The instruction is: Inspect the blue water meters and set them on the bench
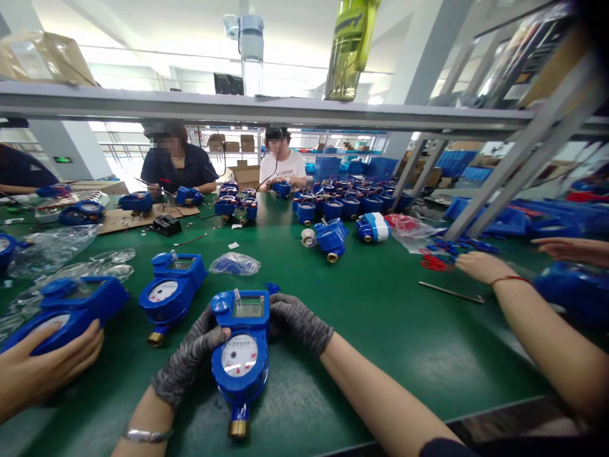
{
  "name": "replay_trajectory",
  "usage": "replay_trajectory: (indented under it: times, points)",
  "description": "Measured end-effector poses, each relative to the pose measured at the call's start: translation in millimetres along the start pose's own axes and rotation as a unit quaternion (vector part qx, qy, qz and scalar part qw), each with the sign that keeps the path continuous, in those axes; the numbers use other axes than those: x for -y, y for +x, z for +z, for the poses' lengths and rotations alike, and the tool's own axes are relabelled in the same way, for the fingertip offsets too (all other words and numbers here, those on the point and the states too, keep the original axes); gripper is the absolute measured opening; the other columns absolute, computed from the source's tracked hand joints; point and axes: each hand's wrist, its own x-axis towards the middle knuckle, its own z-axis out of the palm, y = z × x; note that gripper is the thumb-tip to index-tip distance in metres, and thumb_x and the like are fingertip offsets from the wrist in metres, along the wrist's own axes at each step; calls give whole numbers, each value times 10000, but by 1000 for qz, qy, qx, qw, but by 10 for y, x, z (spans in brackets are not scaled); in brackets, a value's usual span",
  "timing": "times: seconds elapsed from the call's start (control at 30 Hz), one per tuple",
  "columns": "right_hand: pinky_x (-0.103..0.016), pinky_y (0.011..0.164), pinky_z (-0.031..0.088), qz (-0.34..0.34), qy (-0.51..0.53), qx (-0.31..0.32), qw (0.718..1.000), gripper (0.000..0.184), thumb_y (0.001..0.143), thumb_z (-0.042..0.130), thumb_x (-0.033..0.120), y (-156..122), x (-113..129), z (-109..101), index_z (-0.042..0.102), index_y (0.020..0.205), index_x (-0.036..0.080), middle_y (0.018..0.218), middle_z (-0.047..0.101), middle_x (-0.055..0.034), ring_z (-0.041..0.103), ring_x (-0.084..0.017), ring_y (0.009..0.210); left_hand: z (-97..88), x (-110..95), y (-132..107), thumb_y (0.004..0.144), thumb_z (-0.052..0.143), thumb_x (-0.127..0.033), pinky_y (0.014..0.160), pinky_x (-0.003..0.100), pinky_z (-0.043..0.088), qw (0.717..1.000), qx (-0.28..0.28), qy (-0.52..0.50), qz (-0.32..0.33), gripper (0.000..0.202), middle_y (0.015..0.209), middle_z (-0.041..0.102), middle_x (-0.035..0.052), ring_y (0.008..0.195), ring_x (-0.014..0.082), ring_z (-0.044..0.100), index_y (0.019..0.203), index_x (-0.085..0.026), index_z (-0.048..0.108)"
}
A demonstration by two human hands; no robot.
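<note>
My left hand [193, 349] and right hand [299, 320] hold a blue digital water meter [240, 365] at the frame's lower centre, fingers [219, 336] curled closed against its sides, over the green tabletop [380, 324].

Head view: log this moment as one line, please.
left hand: holding blue meter | right hand: at meter's upper right side | second meter: on table, further left
</note>
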Motion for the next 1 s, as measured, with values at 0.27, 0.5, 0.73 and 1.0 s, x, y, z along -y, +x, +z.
replay_trajectory:
  times: [0.27, 0.5, 0.73, 1.0]
  points:
    - [-248, 457, 456, -50, 25, -105, 993, 341, 699, 636, 420, -326, -213, 209, 549, 933, 187, 560, 586, 43, 556, -134, 472, -94, -91, -75, 665, 830, -416, 1037, 488, 472, 977, -115, 159, 79, 739, 1395, 559, 110, 1285, 381, 503, 1316, -258, 518]
    - [-323, 733, 532, -115, -340, -155, 920, 245, 871, 515, 328, -133, -69, -318, 593, 1047, 178, 898, 705, -64, 668, -179, 794, -41, 552, -543, 684, 741, -576, 1150, 584, 268, 849, -296, 369, 237, 917, 1510, 365, 107, 1362, 416, 367, 1462, -322, 326]
    - [-344, 836, 447, -130, -494, -234, 827, 90, 776, 626, 183, 393, 20, -649, 674, 852, 174, 872, 682, -71, 600, -201, 847, 244, 642, -498, 767, 610, -644, 1107, 549, 326, 810, -386, 390, 205, 778, 1455, 373, 133, 1315, 418, 397, 1403, -260, 379]
    - [-307, 821, 441, -118, -510, -249, 815, 55, 795, 626, 197, 538, 13, -553, 676, 781, 178, 858, 673, -66, 583, -181, 846, 1, 554, -399, 795, 682, -499, 1153, 530, 240, 854, -321, 312, 266, 384, 1420, 463, 50, 1362, 350, 367, 1094, -284, 575]
